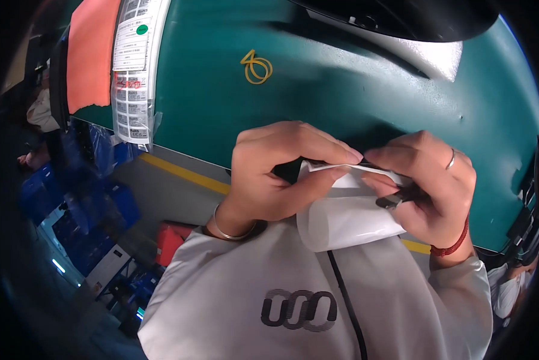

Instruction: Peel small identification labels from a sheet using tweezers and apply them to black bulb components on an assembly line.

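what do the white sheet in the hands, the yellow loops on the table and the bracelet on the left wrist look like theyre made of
White sheet: probably coated paper or plastic film, smooth and somewhat glossy; it curls over and catches pale highlights.
Yellow loops: likely rubber, fairly matte; thin strands lie in slack curves.
Bracelet: apparently metal, polished; it's a silvery, shiny, smooth arc.

Green tabletop (pixel 203 108), looped yellow band (pixel 252 62), orange sheet (pixel 92 54), labelled plastic packet (pixel 131 96), white foam-like piece (pixel 452 62)
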`<action>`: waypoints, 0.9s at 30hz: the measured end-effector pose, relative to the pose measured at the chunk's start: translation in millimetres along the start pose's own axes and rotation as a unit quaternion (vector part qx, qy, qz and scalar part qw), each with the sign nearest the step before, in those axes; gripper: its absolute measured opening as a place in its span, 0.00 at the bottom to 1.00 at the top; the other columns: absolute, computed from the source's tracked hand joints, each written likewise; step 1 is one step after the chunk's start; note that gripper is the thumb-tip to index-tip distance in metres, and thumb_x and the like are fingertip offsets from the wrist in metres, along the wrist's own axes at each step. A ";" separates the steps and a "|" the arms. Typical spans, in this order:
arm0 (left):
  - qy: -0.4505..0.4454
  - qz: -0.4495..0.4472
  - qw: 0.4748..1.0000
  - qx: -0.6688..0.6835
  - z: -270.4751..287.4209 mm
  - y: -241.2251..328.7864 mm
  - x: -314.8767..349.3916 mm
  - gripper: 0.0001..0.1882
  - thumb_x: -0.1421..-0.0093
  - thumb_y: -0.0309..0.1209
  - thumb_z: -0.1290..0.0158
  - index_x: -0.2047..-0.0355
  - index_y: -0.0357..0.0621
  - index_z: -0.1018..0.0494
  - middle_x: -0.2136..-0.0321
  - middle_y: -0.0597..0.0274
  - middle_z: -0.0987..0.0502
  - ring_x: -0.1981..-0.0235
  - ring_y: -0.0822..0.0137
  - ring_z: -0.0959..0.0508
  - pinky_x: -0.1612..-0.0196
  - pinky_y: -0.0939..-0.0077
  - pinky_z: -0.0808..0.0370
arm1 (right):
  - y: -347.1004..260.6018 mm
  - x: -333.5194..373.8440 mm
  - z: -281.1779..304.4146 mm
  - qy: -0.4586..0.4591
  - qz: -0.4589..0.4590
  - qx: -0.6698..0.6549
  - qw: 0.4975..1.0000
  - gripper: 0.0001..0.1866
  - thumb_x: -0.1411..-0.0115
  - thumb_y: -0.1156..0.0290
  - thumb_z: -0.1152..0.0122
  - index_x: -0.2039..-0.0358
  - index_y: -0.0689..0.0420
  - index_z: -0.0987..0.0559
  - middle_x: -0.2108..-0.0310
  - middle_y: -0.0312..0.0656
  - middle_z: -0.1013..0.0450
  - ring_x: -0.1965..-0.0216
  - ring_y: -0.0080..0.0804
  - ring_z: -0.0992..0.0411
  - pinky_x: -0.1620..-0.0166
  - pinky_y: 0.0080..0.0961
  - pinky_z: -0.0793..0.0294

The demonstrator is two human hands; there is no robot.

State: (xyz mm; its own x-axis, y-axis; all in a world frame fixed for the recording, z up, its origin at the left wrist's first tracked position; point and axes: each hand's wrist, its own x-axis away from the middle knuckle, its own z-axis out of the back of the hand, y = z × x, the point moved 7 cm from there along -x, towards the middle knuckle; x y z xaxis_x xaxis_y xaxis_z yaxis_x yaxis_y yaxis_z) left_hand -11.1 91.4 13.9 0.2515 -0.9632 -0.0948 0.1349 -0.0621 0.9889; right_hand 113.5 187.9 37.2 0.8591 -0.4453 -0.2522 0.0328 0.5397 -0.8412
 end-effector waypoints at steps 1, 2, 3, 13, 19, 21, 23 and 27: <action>0.017 -0.010 1.000 0.003 1.6 1.2 1.2 0.07 0.49 0.13 0.44 0.70 0.34 0.24 0.71 0.47 0.19 0.72 0.64 0.18 0.69 0.80 0.24 | -1.7 1.1 1.2 0.006 -0.012 0.009 1.000 0.11 0.59 0.83 0.34 0.71 0.64 0.20 0.74 0.43 0.26 0.77 0.34 0.27 0.73 0.24 0.29; 0.018 -0.030 0.999 0.000 1.9 1.7 1.7 0.07 0.51 0.13 0.43 0.70 0.34 0.23 0.72 0.48 0.19 0.71 0.63 0.18 0.69 0.79 0.25 | -3.1 3.1 1.7 0.010 -0.009 0.002 1.000 0.11 0.59 0.83 0.34 0.71 0.64 0.20 0.74 0.43 0.26 0.77 0.34 0.27 0.73 0.24 0.29; 0.017 -0.028 0.999 -0.008 2.0 1.4 2.2 0.07 0.51 0.13 0.43 0.70 0.34 0.23 0.72 0.48 0.19 0.71 0.63 0.18 0.69 0.79 0.25 | -2.4 4.9 0.2 -0.001 -0.018 -0.007 1.000 0.11 0.60 0.83 0.35 0.72 0.64 0.20 0.75 0.43 0.27 0.77 0.34 0.27 0.74 0.24 0.29; 0.072 -0.054 0.996 -0.030 4.0 0.8 0.8 0.12 0.56 0.14 0.37 0.69 0.33 0.22 0.71 0.53 0.18 0.71 0.64 0.18 0.67 0.77 0.23 | 2.2 8.3 4.1 0.020 -0.045 -0.046 0.998 0.12 0.63 0.87 0.39 0.73 0.64 0.21 0.78 0.42 0.29 0.78 0.35 0.27 0.75 0.24 0.30; 0.072 -0.064 0.995 -0.020 3.8 1.7 3.2 0.10 0.55 0.13 0.38 0.71 0.34 0.22 0.73 0.53 0.18 0.72 0.66 0.19 0.70 0.79 0.23 | 4.0 11.9 0.2 0.012 -0.071 -0.034 0.997 0.15 0.66 0.89 0.42 0.73 0.65 0.21 0.78 0.42 0.29 0.77 0.34 0.27 0.74 0.23 0.29; 0.062 -0.058 0.996 -0.019 4.2 1.8 4.4 0.10 0.55 0.12 0.39 0.71 0.34 0.22 0.73 0.53 0.18 0.72 0.65 0.19 0.70 0.79 0.23 | 4.7 12.8 -1.7 0.018 -0.071 -0.041 0.996 0.15 0.67 0.89 0.42 0.73 0.64 0.21 0.78 0.42 0.29 0.77 0.34 0.27 0.74 0.23 0.29; 0.046 -0.054 0.997 -0.021 6.0 -0.6 2.9 0.10 0.55 0.12 0.39 0.71 0.34 0.22 0.73 0.53 0.18 0.72 0.65 0.18 0.69 0.79 0.22 | 7.6 12.8 -2.0 0.026 -0.073 -0.042 0.996 0.15 0.67 0.89 0.42 0.73 0.64 0.21 0.77 0.42 0.29 0.77 0.34 0.27 0.75 0.23 0.29; 0.033 -0.042 0.999 -0.009 7.0 -2.7 2.1 0.10 0.55 0.12 0.40 0.71 0.33 0.21 0.73 0.53 0.18 0.72 0.65 0.18 0.69 0.79 0.22 | 7.8 12.4 -4.2 0.006 -0.071 -0.035 0.997 0.11 0.64 0.85 0.36 0.75 0.63 0.21 0.78 0.41 0.29 0.77 0.35 0.27 0.75 0.24 0.30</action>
State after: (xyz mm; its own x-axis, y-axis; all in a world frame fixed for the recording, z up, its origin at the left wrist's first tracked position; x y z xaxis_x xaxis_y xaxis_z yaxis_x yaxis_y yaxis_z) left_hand -17.6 87.7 11.9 0.3020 -0.9352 -0.1850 0.1753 -0.1363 0.9750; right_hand 122.2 183.6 25.5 0.8425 -0.5218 -0.1341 0.1167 0.4198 -0.9001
